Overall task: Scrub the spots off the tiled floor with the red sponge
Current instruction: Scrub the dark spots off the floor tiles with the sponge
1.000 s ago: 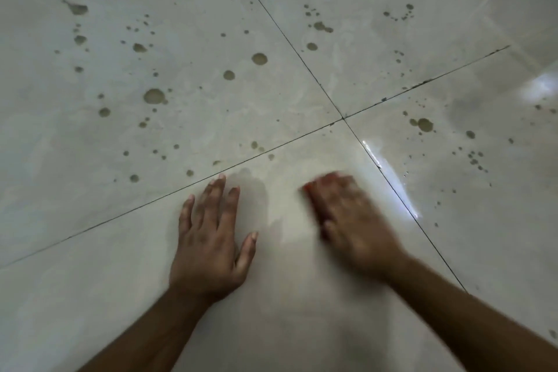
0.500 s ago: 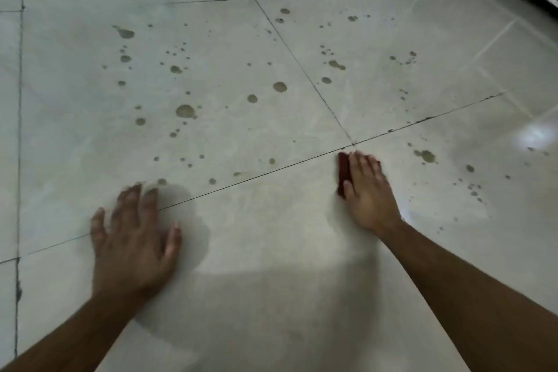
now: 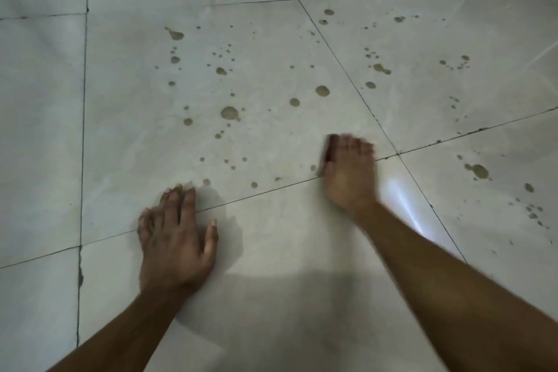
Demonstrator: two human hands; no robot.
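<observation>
While the left hand (image 3: 176,246) is bracing flat and empty, the right hand (image 3: 347,174) is pressing the red sponge (image 3: 329,146) beside brownish round spots (image 3: 229,113) on the pale tiled floor (image 3: 126,130), likely scrubbing them next.

The left hand (image 3: 176,238) is lying flat, palm down, fingers spread. The right hand (image 3: 347,172) is reaching forward, fingers together, blurred.

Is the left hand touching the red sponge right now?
Apart. In the head view the left hand lies flat on the floor, while the red sponge sits under the right hand, bare tile between them.
</observation>
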